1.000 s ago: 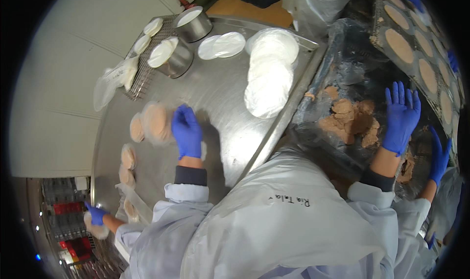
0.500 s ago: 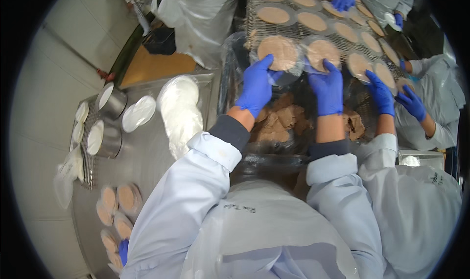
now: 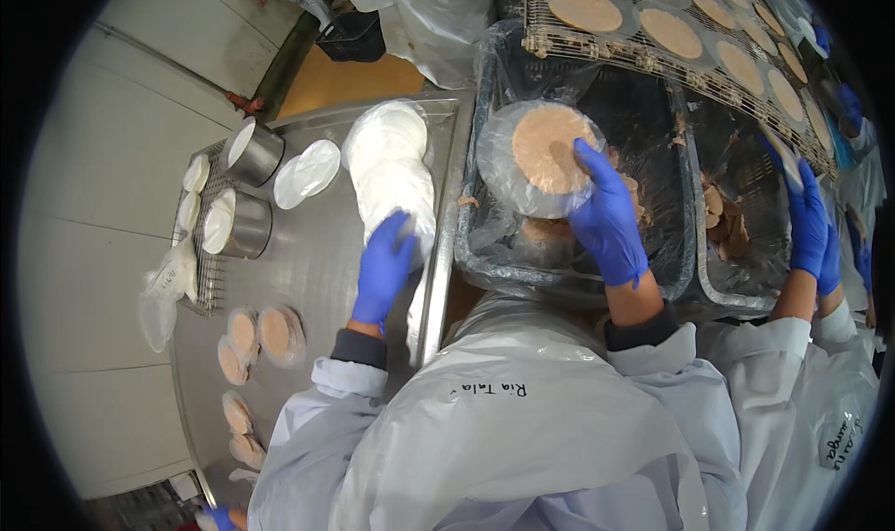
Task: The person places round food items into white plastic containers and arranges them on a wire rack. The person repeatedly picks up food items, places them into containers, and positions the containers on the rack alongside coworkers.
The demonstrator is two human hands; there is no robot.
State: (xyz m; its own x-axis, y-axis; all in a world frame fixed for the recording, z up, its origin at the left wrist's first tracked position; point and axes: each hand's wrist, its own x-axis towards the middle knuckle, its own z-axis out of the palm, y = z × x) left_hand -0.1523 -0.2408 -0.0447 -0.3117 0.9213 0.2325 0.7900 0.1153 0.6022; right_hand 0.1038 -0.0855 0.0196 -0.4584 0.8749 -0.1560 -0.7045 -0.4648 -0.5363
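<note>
My right hand (image 3: 611, 223) grips a round, flat pinkish-tan patty (image 3: 548, 144) on a clear film disc (image 3: 502, 163), thumb over its right edge. More than one film edge shows, but I cannot tell whether another patty lies beneath. The patty hangs over a lined crate (image 3: 587, 284) with broken tan pieces (image 3: 545, 231) inside. My left hand (image 3: 382, 268), fingers somewhat apart, is at the near part of an overlapping row of white round sheets (image 3: 387, 153) on the metal table (image 3: 308, 242). Both hands wear blue gloves.
A wire conveyor (image 3: 643, 62) carries rows of patties on film at the far right. Left on the table are metal pots (image 3: 252, 223) and film-backed patties (image 3: 280, 335). A co-worker's gloved hands (image 3: 809, 219) work at a second lined crate (image 3: 741, 293).
Both hands have drawn back from the conveyor. My left hand has let go of its patty and moved left to the white sheets; my right still holds one. The view has swung left.
</note>
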